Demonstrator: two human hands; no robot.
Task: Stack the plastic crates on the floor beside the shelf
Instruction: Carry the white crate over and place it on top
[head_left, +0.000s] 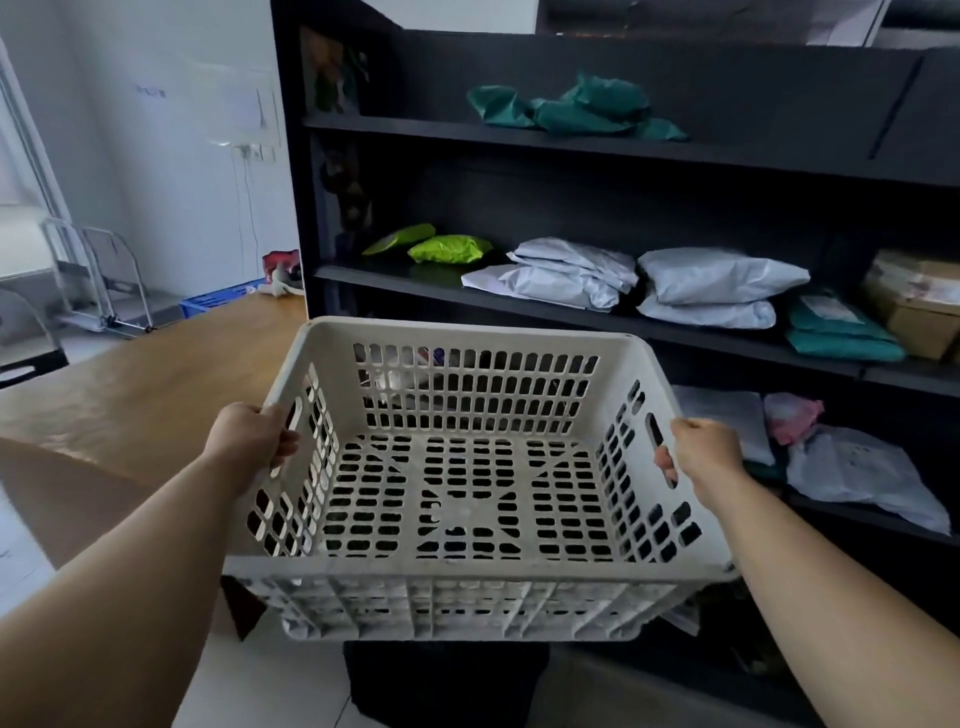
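Note:
I hold an empty white slotted plastic crate (467, 571) in the air in front of me, level with the lower shelves. My left hand (254, 436) grips the handle slot in its left wall. My right hand (701, 447) grips the handle slot in its right wall, fingers through the opening. Below the crate, a dark crate (441, 680) sits on the pale floor, mostly hidden by the white one. The dark shelf unit (519, 306) stands directly behind, slightly to the right.
The shelves carry white, green and teal parcel bags (717, 280) and cardboard boxes (919, 306). A wooden table (156, 395) lies at the left. A blue crate (213, 301) and metal trolleys (104, 280) stand at the far left by the wall.

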